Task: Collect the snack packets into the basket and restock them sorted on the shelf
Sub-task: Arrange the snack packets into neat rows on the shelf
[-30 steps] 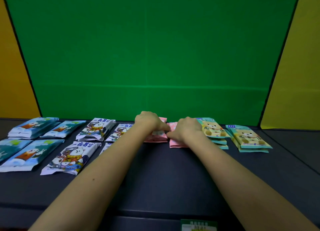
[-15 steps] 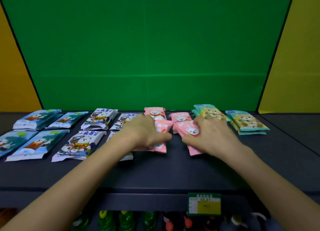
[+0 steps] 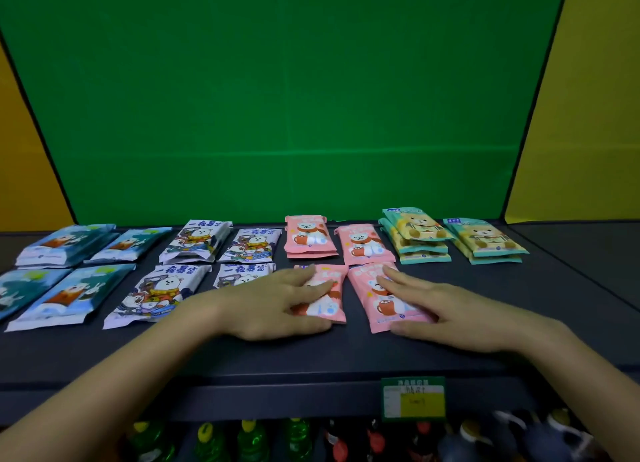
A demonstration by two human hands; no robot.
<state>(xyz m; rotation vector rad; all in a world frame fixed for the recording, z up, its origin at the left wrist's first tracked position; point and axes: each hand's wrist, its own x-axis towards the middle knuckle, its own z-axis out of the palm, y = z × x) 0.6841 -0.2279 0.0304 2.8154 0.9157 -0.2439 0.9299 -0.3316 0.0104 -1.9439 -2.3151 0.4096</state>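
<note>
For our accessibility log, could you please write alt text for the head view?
Left hand and right hand each rest on a pink snack packet, and, on a dark shelf among sorted blue, white, pink and teal packets.

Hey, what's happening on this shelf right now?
A person is laying out snack packets by kind on a dark shelf. The left hand rests flat on one pink packet and the right hand on the pink packet beside it, both in the front row. Blue packets lie at the left, white ones next, and green bear packets stacked at the right. No basket is in view.
</note>
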